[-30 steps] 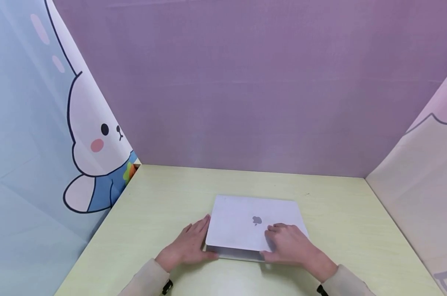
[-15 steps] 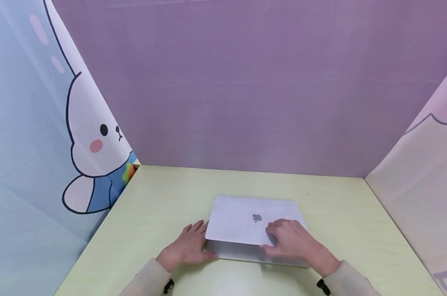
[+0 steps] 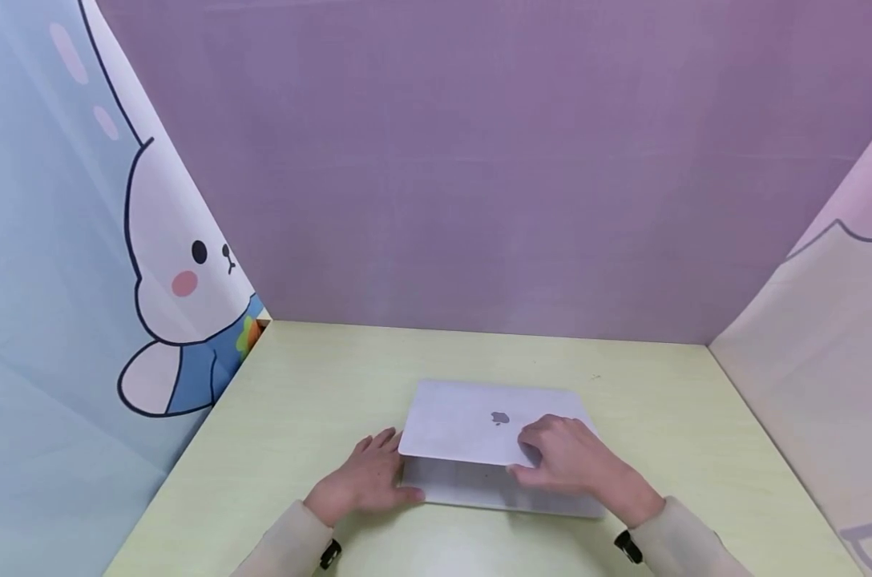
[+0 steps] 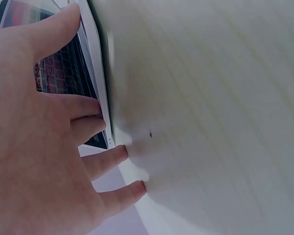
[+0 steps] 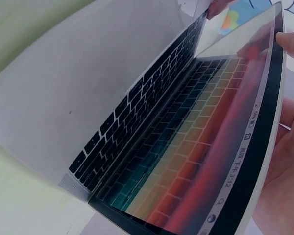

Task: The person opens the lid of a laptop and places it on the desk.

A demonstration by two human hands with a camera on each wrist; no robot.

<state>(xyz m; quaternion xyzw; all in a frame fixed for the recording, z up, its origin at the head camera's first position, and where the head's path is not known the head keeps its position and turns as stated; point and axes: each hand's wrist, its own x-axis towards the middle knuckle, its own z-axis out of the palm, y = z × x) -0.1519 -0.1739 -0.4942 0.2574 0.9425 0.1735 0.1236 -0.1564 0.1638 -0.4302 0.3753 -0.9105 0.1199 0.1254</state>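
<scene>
A silver laptop (image 3: 450, 421) with an apple logo lies on the table, its lid partly raised. My right hand (image 3: 569, 457) pinches the lid's front edge toward the right, thumb underneath and the other fingers folded above. In the right wrist view, the thumb (image 5: 291, 43) touches the lit screen's (image 5: 210, 156) dark border, and the keyboard (image 5: 137, 105) shows below the lid. At the base's (image 3: 472, 485) front left corner rests my left hand (image 3: 367, 481). Its fingers are spread, some against the laptop's side edge and others on the tabletop, as seen in the left wrist view.
The pale wooden table (image 3: 320, 377) extends around the laptop. A purple cloth (image 3: 479, 160) stands along its back edge. On the left hangs a blue cloth (image 3: 39, 280) with a rabbit print, and on the right a pink and cream cloth (image 3: 840, 344).
My right hand has lifted the front edge of the laptop's lid, widening the gap above the base. The left hand has stayed at the left corner, its fingers shifting slightly.
</scene>
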